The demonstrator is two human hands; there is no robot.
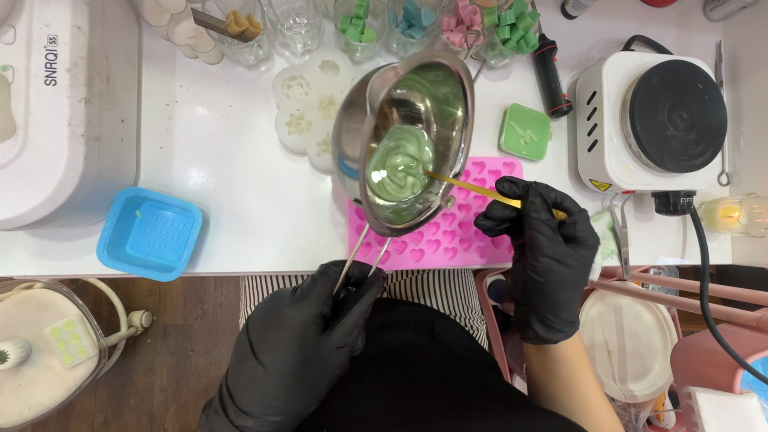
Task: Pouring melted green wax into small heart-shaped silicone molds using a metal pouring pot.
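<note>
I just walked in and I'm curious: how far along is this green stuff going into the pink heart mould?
Done: the green mix looks melted in the steel pot. In hand: the left hand tilts the pot over the pink heart mould while the right hand stirs with a yellow stick. Left: the visible hearts look unfilled.

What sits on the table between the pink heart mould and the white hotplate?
Head view: a green square block lies between pink heart mould and white hotplate.

White worktop (pixel 232 144) spanning upper frame; dark wood floor (pixel 172 352) showing lower left; pink chair frame (pixel 688 292) sitting lower right; lighting looking even.
</note>
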